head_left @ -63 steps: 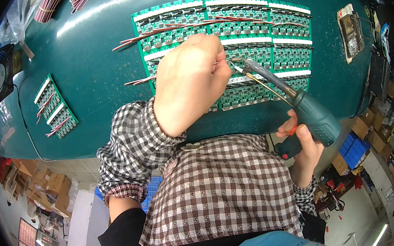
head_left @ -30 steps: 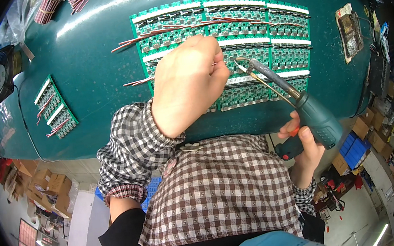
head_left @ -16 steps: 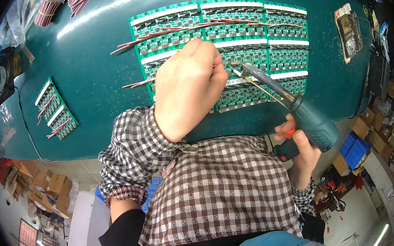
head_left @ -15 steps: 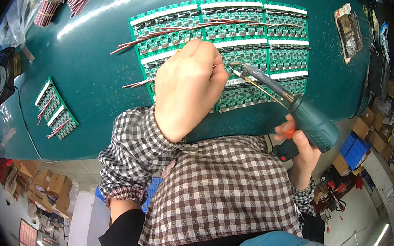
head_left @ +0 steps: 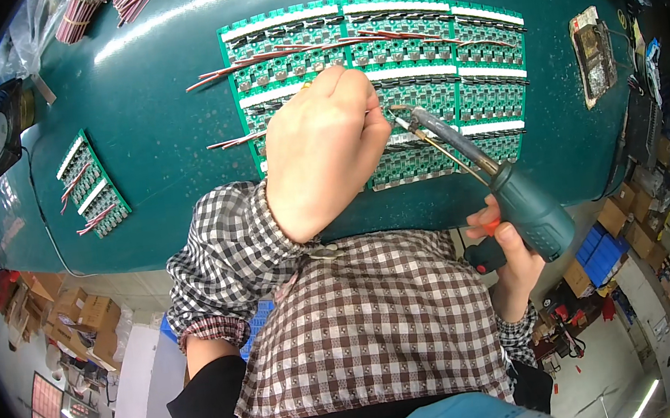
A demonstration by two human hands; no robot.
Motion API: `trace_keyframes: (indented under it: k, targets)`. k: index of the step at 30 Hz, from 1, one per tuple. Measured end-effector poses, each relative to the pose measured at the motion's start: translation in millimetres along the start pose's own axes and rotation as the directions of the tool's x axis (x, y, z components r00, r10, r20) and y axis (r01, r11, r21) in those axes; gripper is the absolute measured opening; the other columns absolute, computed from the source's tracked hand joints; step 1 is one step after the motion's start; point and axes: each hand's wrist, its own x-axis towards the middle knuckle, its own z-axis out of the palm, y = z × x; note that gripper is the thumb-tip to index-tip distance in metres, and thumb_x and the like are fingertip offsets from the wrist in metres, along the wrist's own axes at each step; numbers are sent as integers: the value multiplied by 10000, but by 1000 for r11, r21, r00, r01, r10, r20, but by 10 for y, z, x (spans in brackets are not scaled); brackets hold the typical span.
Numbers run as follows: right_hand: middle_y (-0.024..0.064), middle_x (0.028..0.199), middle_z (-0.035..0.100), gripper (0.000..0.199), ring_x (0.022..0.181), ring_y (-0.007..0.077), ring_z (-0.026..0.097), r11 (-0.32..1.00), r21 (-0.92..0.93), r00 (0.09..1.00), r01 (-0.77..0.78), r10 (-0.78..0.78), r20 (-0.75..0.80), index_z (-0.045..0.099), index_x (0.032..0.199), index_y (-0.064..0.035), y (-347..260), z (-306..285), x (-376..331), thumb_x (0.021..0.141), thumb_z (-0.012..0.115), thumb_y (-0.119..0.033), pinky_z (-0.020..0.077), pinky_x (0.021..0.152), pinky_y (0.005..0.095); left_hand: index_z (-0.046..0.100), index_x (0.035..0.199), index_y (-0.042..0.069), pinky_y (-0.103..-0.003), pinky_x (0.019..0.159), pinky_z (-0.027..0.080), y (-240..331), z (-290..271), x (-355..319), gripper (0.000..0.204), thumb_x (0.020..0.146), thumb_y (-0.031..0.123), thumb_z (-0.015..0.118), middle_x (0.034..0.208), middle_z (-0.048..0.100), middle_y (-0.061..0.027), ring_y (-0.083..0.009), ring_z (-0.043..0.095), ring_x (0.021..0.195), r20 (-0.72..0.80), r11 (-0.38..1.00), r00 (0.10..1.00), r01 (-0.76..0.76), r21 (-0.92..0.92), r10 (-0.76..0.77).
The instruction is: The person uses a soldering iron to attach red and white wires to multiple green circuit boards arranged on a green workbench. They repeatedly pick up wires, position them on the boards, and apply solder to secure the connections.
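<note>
Right hand [head_left: 519, 263] grips the soldering gun [head_left: 533, 209], slanted apparently so its tip reaches the green circuit-board panels [head_left: 402, 52] lying on the table [head_left: 170, 153]. Left hand [head_left: 327, 148] is pinched closed beside the tip; contents hidden.

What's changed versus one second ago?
The soldering iron has shifted slightly left, bringing its tip closer to the left hand. Nothing was taken hold of or let go: the right hand still grips it. The left hand stays pinched; the circuit boards stay put.
</note>
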Motion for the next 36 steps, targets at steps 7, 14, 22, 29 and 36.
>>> trace_keyframes:
  k: [7,14,22,29,36]
  targets:
    - [168,831,634,460,761,286,662,996,-93,999,13,-16,-32,549,1091,136,-8,46,6,822,672,-216,594,616,361,525,727,30,-383,537,453,-4,8,1,105,701,37,626,706,533,-117,-303,555,611,-16,999,1000,-13,-35,12]
    - [179,866,653,379,785,254,663,1000,4,1000,4,-4,-4,557,1117,99,-2,22,3,810,681,-85,579,688,345,528,732,30,-381,535,456,-8,23,-3,102,698,36,624,708,536,-115,-298,556,609,-17,999,1000,-19,-37,18]
    - [175,850,638,430,769,279,661,997,-71,999,9,-11,-37,553,1102,121,-26,62,2,813,672,-173,588,640,361,523,731,25,-380,543,460,-13,19,0,100,704,37,618,708,536,-118,-300,560,621,-23,999,1000,-18,-33,17]
    - [193,897,649,396,794,261,660,1000,-7,999,8,-9,-37,556,1127,101,-18,15,-22,810,678,-103,579,683,349,521,730,25,-381,542,462,-12,22,-4,102,707,39,619,709,537,-120,-299,560,619,-21,1000,1000,-19,-23,18]
    - [194,865,657,383,766,254,664,999,-1,999,35,-35,-35,566,1108,104,6,-2,-13,811,680,-110,576,682,346,560,769,46,-323,544,472,2,-44,12,108,714,15,648,722,577,-75,-228,590,613,27,1000,1000,-10,14,10]
